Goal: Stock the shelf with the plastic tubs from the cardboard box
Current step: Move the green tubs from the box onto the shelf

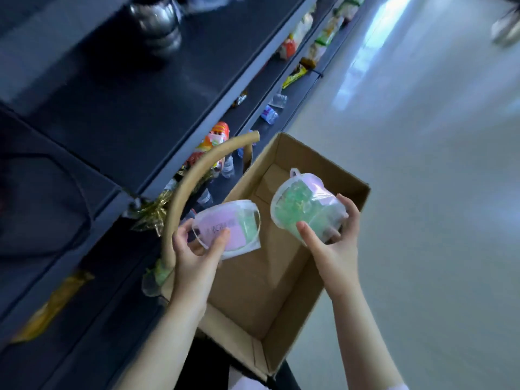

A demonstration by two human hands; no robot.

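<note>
Left hand grips pink-labelled tub; right hand grips green-filled tub, both above open cardboard box beside shelf.

The head view looks steeply down, close over the cardboard box, shelf along the left.

1. Couldn't read the print on the left tub, way too smeared.
2. The metal pot at the top edge was blurry and cut off.
3. The snack packets, upper middle, were too small to tell apart.
4. The right hand partly hid the base of the right tub.
5. The shoe, upper right corner, was cut off too.
</note>
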